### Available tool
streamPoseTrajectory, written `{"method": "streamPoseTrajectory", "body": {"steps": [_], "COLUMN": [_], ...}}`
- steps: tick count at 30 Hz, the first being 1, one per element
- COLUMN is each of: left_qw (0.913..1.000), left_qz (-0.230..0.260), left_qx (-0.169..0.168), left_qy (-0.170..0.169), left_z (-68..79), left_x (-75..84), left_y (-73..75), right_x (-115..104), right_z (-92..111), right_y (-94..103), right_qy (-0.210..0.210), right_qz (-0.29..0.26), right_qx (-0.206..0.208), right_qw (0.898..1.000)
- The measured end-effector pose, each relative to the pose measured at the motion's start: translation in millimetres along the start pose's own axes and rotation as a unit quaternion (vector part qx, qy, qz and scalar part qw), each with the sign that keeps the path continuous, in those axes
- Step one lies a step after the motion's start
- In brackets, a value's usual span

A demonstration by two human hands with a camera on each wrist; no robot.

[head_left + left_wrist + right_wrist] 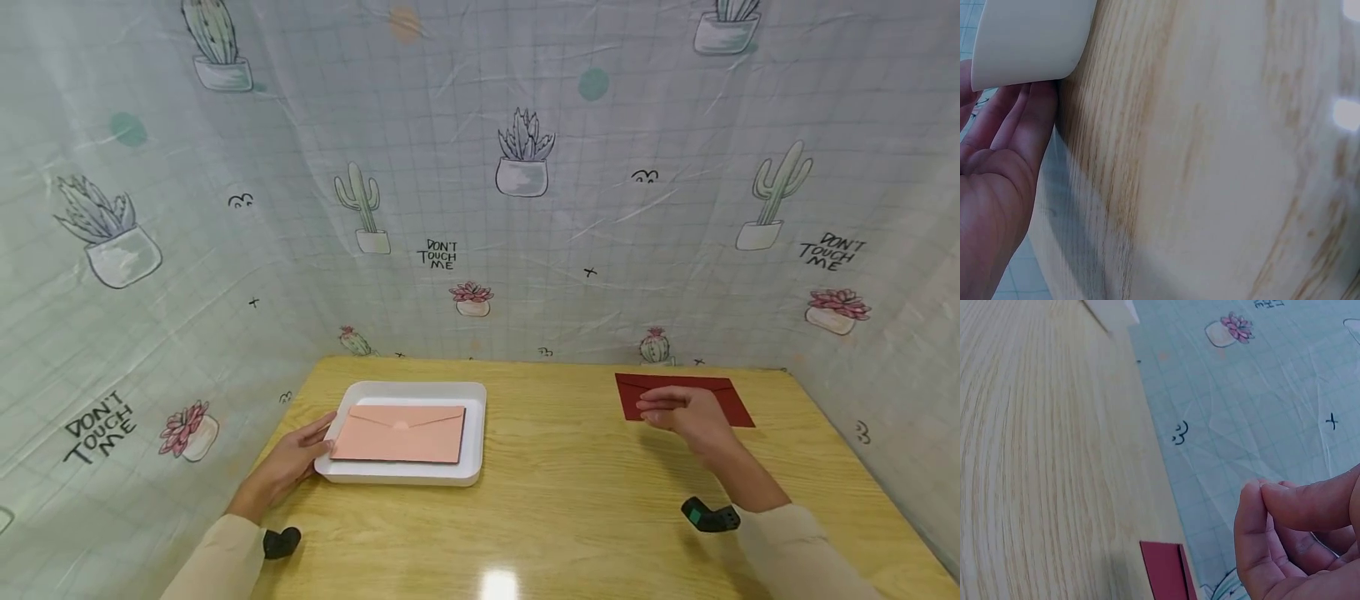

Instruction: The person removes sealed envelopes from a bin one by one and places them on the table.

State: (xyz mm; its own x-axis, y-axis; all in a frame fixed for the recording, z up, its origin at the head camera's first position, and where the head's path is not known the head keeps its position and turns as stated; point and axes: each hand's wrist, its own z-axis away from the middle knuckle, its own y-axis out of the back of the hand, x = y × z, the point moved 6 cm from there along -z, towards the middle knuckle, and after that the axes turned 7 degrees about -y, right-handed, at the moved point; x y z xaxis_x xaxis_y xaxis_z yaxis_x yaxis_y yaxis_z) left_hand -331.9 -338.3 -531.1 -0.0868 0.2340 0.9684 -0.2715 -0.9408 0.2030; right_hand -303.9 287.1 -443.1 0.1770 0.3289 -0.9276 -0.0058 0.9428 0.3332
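Observation:
On the left in the head view, a white tray [472, 433] holds a pink envelope [408, 442], flap side up. A dark edge shows beneath that envelope. My left hand [288, 458] grips the tray's left side, thumb at the rim; the left wrist view shows the fingers [1038, 119] against the tray's outer wall [1032, 44]. My right hand [693, 417] hovers over a dark red envelope [735, 400] lying at the back right. Its fingers are loosely bent, thumb meeting the index fingertip in the right wrist view, with nothing between them.
Both things lie on a light wood-grain table [555, 500]. A printed cactus curtain [570, 225] hangs along the table's back and both sides. Small black devices [708, 517] sit at both wrists.

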Motion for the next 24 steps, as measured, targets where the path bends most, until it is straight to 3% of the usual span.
{"method": "streamPoseTrajectory", "body": {"steps": [24], "left_qw": [1.0000], "left_qz": [-0.004], "left_qx": [-0.003], "left_qy": [-0.009], "left_z": [-0.9], "left_x": [3.1], "left_y": [-0.3], "right_x": [-23.6], "right_z": [-1.9], "right_y": [-36.7], "right_qy": [0.007], "right_qz": [0.004], "right_qx": [-0.023], "right_qw": [1.000]}}
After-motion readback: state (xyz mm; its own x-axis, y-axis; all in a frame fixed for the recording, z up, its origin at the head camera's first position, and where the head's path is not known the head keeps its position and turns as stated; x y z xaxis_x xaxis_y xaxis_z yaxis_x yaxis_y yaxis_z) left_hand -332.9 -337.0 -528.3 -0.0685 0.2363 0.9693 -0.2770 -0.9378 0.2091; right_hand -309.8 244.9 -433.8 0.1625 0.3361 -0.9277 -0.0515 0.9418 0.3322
